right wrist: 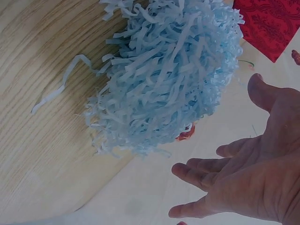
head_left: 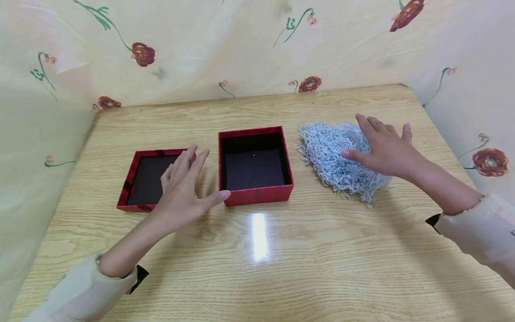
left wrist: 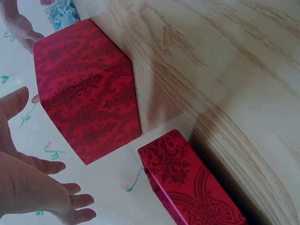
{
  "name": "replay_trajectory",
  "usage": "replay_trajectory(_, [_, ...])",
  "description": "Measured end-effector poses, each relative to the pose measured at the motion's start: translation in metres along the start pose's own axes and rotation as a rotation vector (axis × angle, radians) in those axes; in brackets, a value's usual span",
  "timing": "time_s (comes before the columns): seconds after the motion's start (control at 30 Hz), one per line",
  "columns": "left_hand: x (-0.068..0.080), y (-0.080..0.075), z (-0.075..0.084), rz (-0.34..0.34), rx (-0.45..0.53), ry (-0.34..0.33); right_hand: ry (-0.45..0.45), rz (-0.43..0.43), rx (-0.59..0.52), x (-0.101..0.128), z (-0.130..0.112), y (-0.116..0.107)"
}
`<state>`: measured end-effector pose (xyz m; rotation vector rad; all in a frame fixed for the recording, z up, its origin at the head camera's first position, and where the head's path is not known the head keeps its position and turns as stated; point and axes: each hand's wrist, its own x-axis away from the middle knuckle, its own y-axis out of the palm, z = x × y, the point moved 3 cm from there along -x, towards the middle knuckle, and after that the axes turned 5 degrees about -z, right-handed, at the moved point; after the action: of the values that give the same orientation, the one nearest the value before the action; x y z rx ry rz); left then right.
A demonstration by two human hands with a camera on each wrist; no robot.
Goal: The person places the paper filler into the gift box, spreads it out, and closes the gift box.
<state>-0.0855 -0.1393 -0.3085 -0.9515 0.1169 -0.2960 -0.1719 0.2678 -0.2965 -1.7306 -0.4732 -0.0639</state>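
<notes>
While the pile of pale blue shredded paper (head_left: 342,156) lies in a loose heap on the wooden table (head_left: 281,268), just right of the open red box (head_left: 255,165), nothing has gone into that box: its dark inside is bare. By my reckoning the filling is all left to do. The right hand (head_left: 386,147) hovers over the heap, fingers spread, gripping nothing. The left hand (head_left: 183,188) hangs open between box and its shallow red lid (head_left: 150,179), holding nothing either.
</notes>
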Motion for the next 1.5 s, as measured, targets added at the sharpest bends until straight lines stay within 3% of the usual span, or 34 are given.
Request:
replay_trajectory(0.33, [-0.004,0.004,0.002,0.024,0.075,0.011,0.013,0.007,-0.020,-0.004,0.004,-0.001])
replay_trajectory(0.63, [-0.009,0.011,0.005,0.007,0.237,-0.007,0.020,-0.016,-0.057,-0.008,0.010,-0.001])
replay_trajectory(0.83, [-0.010,0.015,0.008,-0.015,0.274,-0.019,0.026,-0.031,-0.079,-0.009,0.010,-0.002])
replay_trajectory(1.13, [-0.011,0.021,0.009,0.004,0.307,0.007,0.015,-0.020,-0.085,-0.010,0.013,0.000])
replay_trajectory(1.33, [-0.011,0.022,0.009,-0.011,0.326,-0.019,0.025,-0.022,-0.093,-0.011,0.015,0.001])
replay_trajectory(1.5, [-0.010,0.024,0.008,-0.037,0.446,-0.046,0.029,-0.022,-0.102,-0.010,0.015,0.001])
